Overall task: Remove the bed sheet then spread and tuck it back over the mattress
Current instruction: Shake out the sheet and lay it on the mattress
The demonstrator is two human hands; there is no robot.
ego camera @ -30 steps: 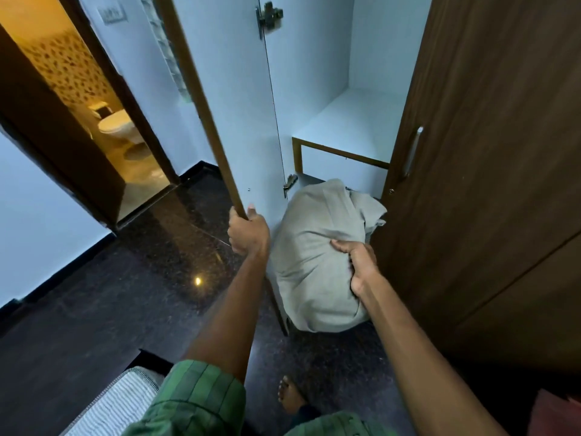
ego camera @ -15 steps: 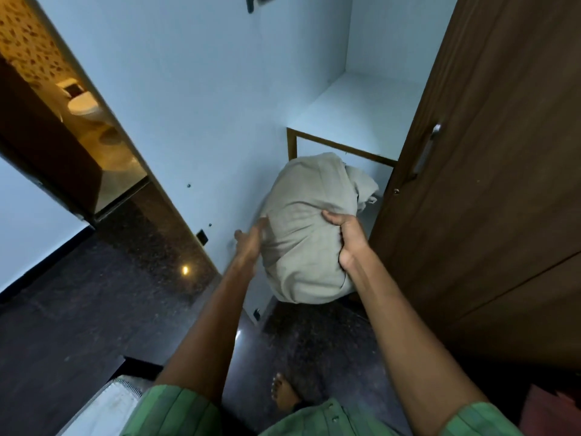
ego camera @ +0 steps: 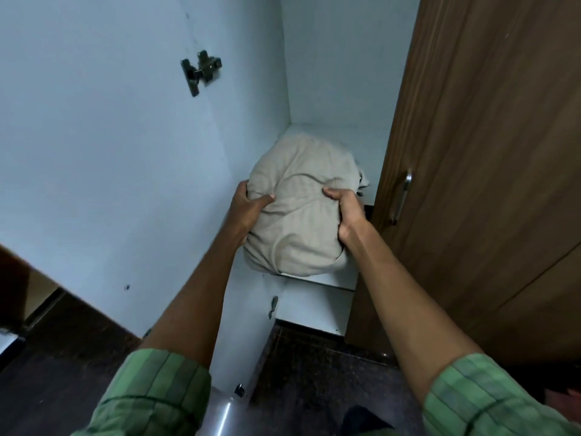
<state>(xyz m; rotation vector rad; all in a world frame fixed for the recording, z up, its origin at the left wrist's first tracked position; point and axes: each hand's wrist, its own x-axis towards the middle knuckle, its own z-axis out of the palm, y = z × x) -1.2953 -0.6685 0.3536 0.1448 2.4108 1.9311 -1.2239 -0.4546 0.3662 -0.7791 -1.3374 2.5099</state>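
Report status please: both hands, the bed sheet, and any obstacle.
Left hand and right hand: firm grip on bundled bed sheet. Bundle over white wardrobe shelf. Brown door close on right, nothing blocking.

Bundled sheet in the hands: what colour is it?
Plain beige, no pattern visible; the bundled sheet shows clearly in the head view.

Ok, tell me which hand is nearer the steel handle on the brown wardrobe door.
Right. The right hand grips the bundled sheet on the side toward the handle; the left hand grips the bundle's far side.
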